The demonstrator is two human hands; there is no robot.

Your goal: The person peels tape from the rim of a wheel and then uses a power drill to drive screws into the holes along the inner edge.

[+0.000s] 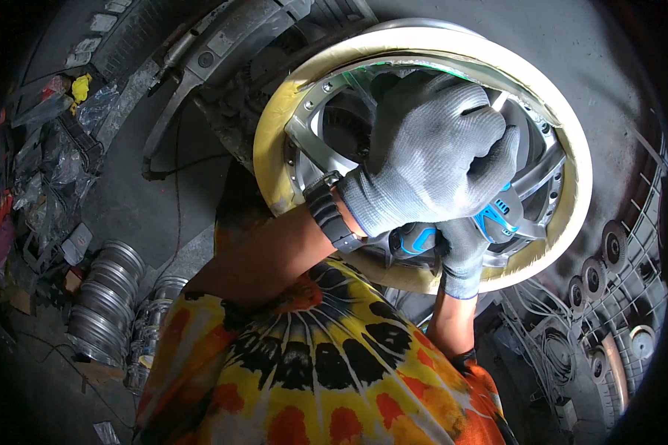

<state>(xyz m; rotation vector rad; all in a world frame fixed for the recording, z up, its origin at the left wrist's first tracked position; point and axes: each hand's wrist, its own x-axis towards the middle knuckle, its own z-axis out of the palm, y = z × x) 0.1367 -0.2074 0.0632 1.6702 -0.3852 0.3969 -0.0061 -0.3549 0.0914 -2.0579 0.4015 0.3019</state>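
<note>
A spoked metal wheel rim (325,152), its outer edge wrapped in pale yellow tape (580,159), stands tilted before me. My left hand (441,137), in a grey glove, reaches over the spokes with its fingers curled closed; whatever is in them is hidden. Beneath it, my right hand (464,256), also gloved, is wrapped around a blue-and-black cordless power tool (499,216). The tool's other end (416,239) sticks out to the left of that hand. Its working tip is out of sight behind my left hand.
Metal wheel rims (107,304) are stacked on the floor at lower left. Plastic bags and scraps (59,159) lie along the left side. Behind the rim is a metal machine arm (223,48). A wire rack (638,259) with round discs (594,278) stands at right.
</note>
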